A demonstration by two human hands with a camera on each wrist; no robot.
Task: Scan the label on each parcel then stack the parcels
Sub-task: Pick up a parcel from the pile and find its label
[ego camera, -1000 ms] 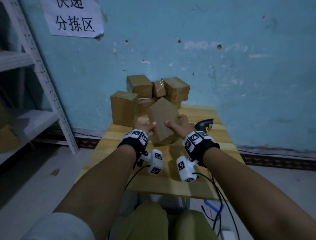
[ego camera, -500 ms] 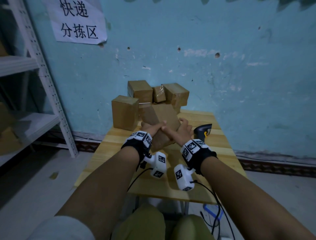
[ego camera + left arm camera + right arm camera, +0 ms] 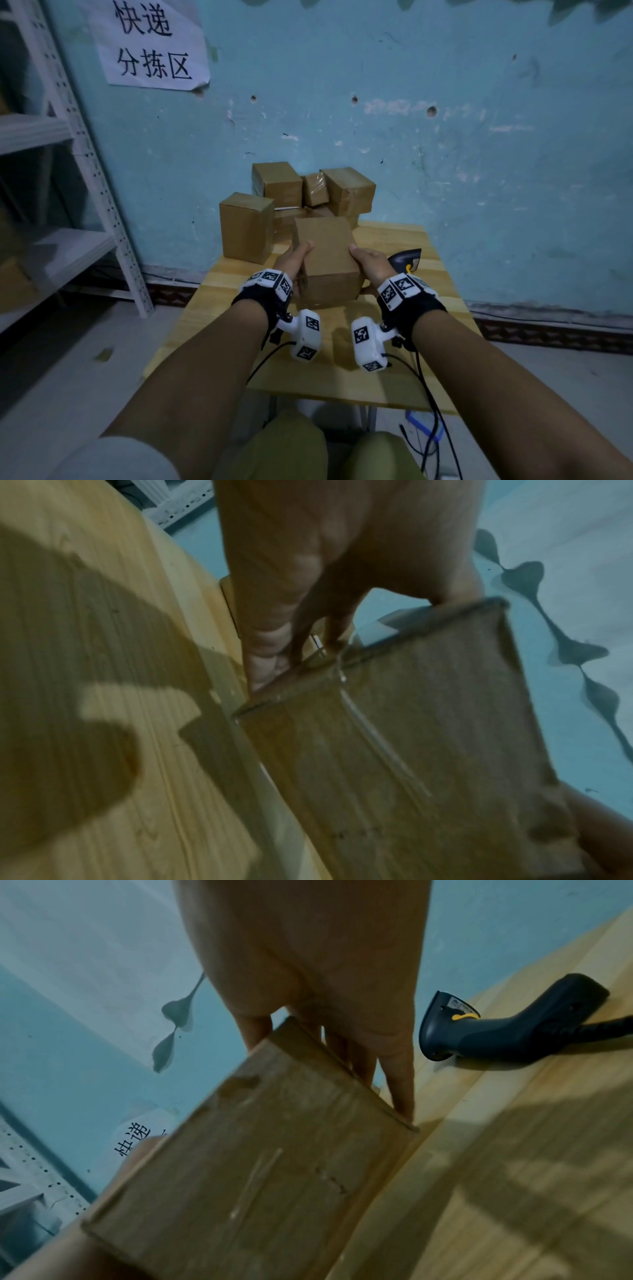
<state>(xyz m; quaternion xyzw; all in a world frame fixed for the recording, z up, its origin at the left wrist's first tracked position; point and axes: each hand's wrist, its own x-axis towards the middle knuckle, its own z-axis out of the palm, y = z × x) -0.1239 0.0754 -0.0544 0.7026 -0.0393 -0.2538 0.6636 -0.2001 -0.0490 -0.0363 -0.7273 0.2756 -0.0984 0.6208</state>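
I hold a plain brown cardboard parcel [image 3: 327, 260] over the middle of the wooden table [image 3: 342, 377]. My left hand [image 3: 293, 262] grips its left side and my right hand [image 3: 370, 265] its right side, thumbs on the top face. In the left wrist view, the left hand [image 3: 308, 588] wraps its fingers past the parcel's [image 3: 411, 750] far edge. The right wrist view has the right hand [image 3: 308, 974] with fingers down the side of the parcel [image 3: 257, 1177]. No label shows on the faces in view. A dark handheld scanner [image 3: 406, 262] lies just right of my right hand.
Several more brown parcels [image 3: 308, 192] are piled at the table's back against the blue wall, with a taller box [image 3: 246, 226] at the left. A white metal shelf rack [image 3: 85, 171] stands to the left. The scanner [image 3: 496, 1031] cable trails off to the right.
The parcel was tilted with both hands close together on its near face. It has been turned to sit square, and the hands now grip opposite sides.
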